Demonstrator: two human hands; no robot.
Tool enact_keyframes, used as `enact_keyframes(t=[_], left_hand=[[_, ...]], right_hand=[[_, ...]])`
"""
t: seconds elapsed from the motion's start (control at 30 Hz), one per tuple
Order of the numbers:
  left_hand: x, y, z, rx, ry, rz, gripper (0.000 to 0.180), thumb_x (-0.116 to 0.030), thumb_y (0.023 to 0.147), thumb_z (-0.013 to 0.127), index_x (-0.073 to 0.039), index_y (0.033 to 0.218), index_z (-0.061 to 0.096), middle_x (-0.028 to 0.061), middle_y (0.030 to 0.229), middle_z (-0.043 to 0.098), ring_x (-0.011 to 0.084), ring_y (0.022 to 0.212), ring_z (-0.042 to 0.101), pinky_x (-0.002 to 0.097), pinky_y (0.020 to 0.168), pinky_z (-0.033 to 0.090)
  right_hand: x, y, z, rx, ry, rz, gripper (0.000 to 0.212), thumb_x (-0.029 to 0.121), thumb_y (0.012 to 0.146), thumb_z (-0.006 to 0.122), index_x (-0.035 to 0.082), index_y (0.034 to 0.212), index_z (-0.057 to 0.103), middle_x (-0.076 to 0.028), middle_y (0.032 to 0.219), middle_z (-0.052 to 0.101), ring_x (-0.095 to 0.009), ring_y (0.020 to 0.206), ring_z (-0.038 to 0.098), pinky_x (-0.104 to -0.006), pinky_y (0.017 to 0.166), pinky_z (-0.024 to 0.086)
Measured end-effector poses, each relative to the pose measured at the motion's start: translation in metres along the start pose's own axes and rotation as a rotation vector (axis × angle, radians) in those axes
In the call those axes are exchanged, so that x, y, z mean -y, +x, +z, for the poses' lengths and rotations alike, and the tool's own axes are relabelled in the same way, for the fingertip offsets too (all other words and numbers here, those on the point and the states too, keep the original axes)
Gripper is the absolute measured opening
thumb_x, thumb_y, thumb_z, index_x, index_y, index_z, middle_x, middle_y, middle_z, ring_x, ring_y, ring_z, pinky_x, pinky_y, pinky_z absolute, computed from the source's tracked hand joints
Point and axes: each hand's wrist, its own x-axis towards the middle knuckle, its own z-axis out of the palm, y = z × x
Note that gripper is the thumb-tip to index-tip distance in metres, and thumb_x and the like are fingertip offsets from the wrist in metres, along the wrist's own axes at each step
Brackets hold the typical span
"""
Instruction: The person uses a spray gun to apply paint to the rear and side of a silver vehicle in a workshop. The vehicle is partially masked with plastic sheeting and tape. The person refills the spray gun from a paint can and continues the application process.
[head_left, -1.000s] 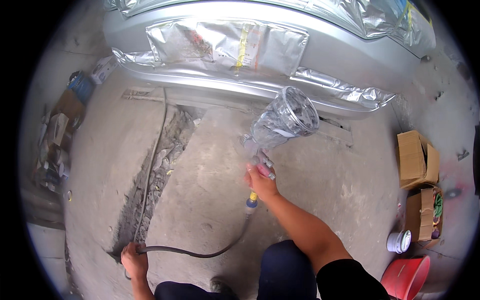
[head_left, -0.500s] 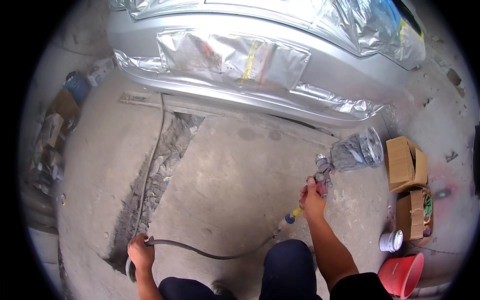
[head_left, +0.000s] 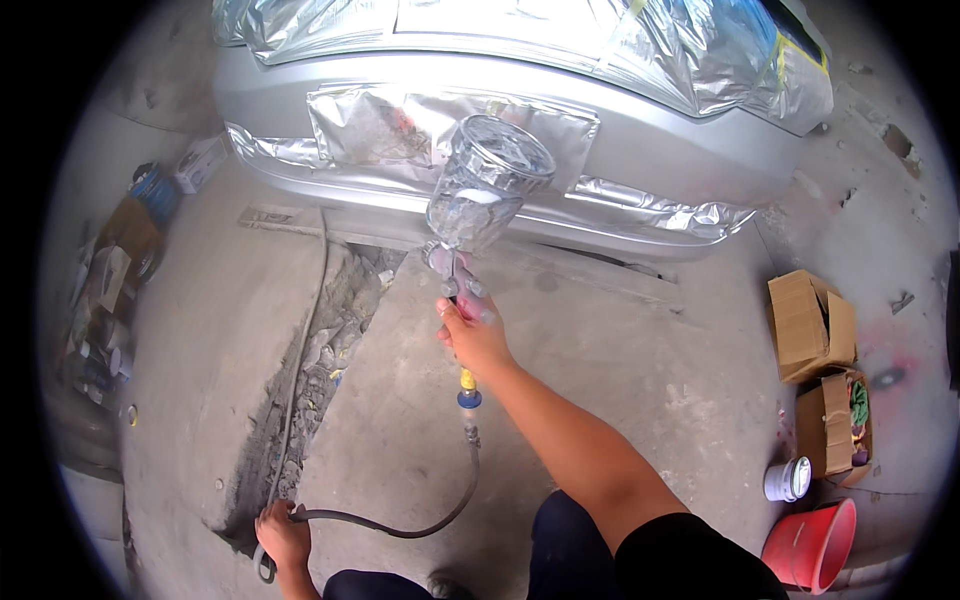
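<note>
Spray gun (head_left: 462,278) held up before the silver car (head_left: 690,150), with its hose (head_left: 405,533) held aside by the left grip (head_left: 284,535).
In the head view, the spray gun is clamped in the right grip (head_left: 482,340), above the floor (head_left: 590,400), its clear cup (head_left: 478,200) tilted and overlapping foil (head_left: 360,130) on the car; the left grip is closed round the hose. The step in hand is judged to be working of the spray gun along the car's rear; whether the trigger is pulled cannot be told. For the next move, a steady gap and a slack hose seem called for. Footing could be hindered by a rubble-filled trench (head_left: 335,345); at the right, two boxes (head_left: 800,325), a tub (head_left: 780,481) and a red bucket (head_left: 800,535) are ranged.
</note>
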Motion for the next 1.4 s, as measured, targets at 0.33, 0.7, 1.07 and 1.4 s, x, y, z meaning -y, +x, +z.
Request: enact_keyframes(t=[0.33, 0.7, 1.07, 1.4], left_hand=[[-0.053, 0.016, 0.023, 0.184, -0.158, 0.137, 0.021, -0.017, 0.064, 0.077, -0.005, 0.075, 0.064, 0.0139, 0.065, 0.060, 0.0349, 0.065, 0.059, 0.0437, 0.061, 0.045], [-0.058, 0.021, 0.017, 0.050, 0.048, 0.151, 0.016, -0.012, 0.066, 0.072, -0.005, 0.076, 0.062, 0.0139, 0.071, 0.061, 0.0357, 0.073, 0.059, 0.0454, 0.066, 0.044], [-0.067, -0.006, 0.014, 0.164, 0.089, 0.152, 0.014, -0.015, 0.067, 0.072, -0.005, 0.072, 0.063, 0.0164, 0.070, 0.061, 0.0377, 0.069, 0.060, 0.0457, 0.062, 0.045], [-0.056, -0.064, -0.048, 0.372, 0.051, -0.067, 0.016, -0.019, 0.072, 0.072, -0.006, 0.073, 0.063, 0.0128, 0.070, 0.061, 0.0344, 0.071, 0.059, 0.0458, 0.063, 0.043]], right_hand=[[-0.022, -0.159, -0.309, -0.862, 0.102, -0.019, 0.031, 0.042, 0.088, 0.060, 0.012, 0.096, 0.059, -0.001, 0.067, 0.055, -0.009, 0.055, 0.049, -0.0244, 0.044, 0.039], [-0.120, -0.086, -0.306, -0.413, 0.527, 0.187, 0.025, 0.035, 0.091, 0.057, 0.014, 0.106, 0.057, -0.003, 0.079, 0.061, -0.012, 0.057, 0.053, -0.0253, 0.043, 0.041], [-0.131, -0.055, -0.320, -0.429, 0.461, 0.236, 0.027, 0.035, 0.089, 0.059, 0.008, 0.085, 0.062, -0.004, 0.061, 0.056, -0.011, 0.045, 0.050, -0.0256, 0.037, 0.037], [-0.086, -0.140, -0.360, -0.897, 0.491, 0.111, 0.030, 0.040, 0.091, 0.056, 0.017, 0.109, 0.054, -0.005, 0.086, 0.059, -0.015, 0.075, 0.059, -0.0292, 0.063, 0.047]])
